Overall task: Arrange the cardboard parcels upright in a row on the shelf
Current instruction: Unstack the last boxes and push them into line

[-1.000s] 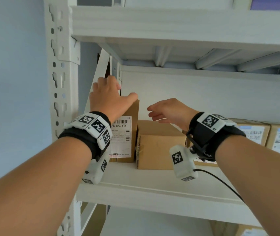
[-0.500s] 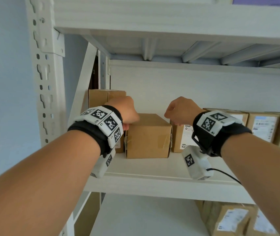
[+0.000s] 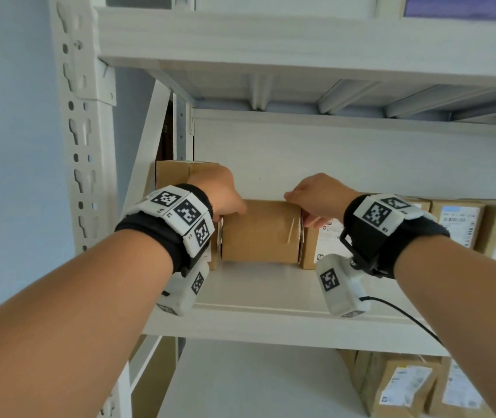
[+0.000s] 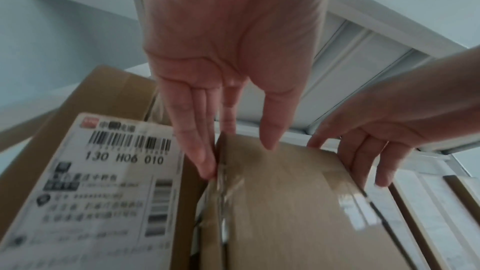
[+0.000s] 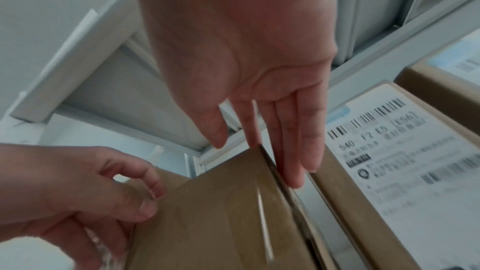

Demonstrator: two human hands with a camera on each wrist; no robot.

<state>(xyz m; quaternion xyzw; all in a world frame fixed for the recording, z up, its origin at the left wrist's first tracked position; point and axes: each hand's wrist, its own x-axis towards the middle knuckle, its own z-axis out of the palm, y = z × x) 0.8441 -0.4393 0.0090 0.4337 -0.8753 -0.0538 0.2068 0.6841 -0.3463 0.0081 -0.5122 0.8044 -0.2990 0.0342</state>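
I see both forearms reaching up to the white metal shelf board [image 3: 270, 300], each with a black wrist band that carries white marker blocks. Between the two hands lies the plain brown cardboard parcel [image 3: 260, 232], low and wide on the board, with clear tape over its edges.

The left hand [image 3: 222, 191] is at the left end of this parcel. In the left wrist view its fingers [image 4: 193, 141] are straight and go down into the narrow gap at the parcel's left side, and the thumb lies over the top face. So this hand is open and straight against the parcel, not curled around it.

The right hand [image 3: 316, 194] is at the right end. In the right wrist view its fingers [image 5: 293, 145] are also straight and slide down along the parcel's right edge, with the thumb above the top; this hand too is flat against the parcel and not clenched.

Just beyond the left hand stands the taller brown parcel with a white barcode label [image 4: 109, 182], upright at the end of the shelf. Just beside the right hand stands another labelled brown parcel [image 5: 405, 171], and further to the right more labelled brown parcels [image 3: 457, 224] stand in a row. Behind all is the white back panel [image 3: 346, 164].
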